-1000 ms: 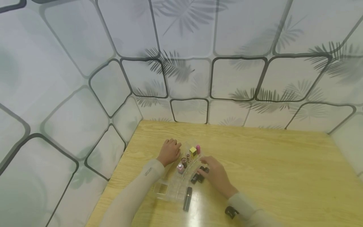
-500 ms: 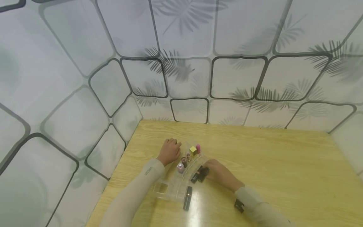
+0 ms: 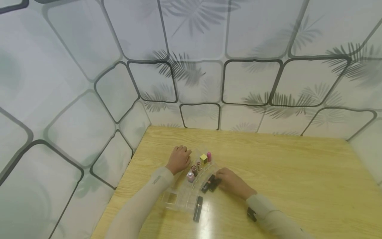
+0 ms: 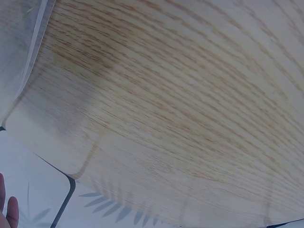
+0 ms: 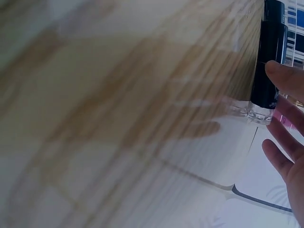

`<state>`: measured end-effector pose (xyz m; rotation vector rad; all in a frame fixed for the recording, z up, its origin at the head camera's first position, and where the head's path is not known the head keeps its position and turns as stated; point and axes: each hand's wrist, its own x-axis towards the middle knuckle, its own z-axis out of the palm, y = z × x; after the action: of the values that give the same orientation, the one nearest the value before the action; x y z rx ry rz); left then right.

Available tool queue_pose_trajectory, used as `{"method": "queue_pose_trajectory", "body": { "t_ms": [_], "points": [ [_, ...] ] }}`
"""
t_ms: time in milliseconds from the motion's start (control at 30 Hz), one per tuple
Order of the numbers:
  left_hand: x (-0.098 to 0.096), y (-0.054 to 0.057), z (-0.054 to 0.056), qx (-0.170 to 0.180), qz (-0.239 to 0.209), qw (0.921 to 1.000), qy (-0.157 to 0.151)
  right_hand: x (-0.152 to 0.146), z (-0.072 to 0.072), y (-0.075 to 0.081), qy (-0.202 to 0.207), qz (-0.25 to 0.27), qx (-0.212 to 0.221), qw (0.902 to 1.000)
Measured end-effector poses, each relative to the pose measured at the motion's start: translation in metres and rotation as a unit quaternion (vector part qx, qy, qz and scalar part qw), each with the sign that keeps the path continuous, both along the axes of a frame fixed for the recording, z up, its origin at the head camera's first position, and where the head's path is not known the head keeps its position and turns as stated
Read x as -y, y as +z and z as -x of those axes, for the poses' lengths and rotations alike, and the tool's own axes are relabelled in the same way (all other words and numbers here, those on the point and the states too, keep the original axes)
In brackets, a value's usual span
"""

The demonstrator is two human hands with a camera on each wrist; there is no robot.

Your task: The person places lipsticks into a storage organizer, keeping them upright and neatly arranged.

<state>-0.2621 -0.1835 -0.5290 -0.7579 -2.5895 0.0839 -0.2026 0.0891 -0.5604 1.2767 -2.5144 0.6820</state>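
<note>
A clear acrylic makeup organizer with curved tiers stands on the table. In its upper tier are a lilac bottle, a dark-topped tube, a small lipstick, a yellow box and a pink item. My left hand rests at its far left side, fingers loosely bent; only fingertips show in the left wrist view. At the organizer's right edge my right hand pinches a black lipstick tube between thumb and fingers. Another black tube lies right beside it.
A longer black tube with a gold band lies on the wood-grain table near the organizer's front end. Patterned wall panels rise behind the table and on the left.
My right hand has dropped from over the black tubes to their right side, its forearm shifting right, and its fingers have closed on one. The left hand stays put.
</note>
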Motion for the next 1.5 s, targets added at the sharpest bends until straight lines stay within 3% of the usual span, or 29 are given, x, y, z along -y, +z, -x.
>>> {"method": "queue_pose_trajectory", "body": {
  "t_ms": [467,733,1500],
  "points": [
    [0.000,-0.001,-0.001,0.005,-0.005,1.0000,0.001,-0.012,-0.006,-0.002,-0.029,-0.045,0.115,0.9920],
    [0.000,0.000,-0.001,-0.001,-0.001,1.0000,0.000,-0.017,-0.004,-0.001,-0.038,-0.029,0.175,0.9835],
    [0.001,-0.001,0.002,-0.002,0.011,0.9999,0.002,-0.013,-0.013,0.072,-0.026,0.123,0.107,0.9863]
  ]
}}
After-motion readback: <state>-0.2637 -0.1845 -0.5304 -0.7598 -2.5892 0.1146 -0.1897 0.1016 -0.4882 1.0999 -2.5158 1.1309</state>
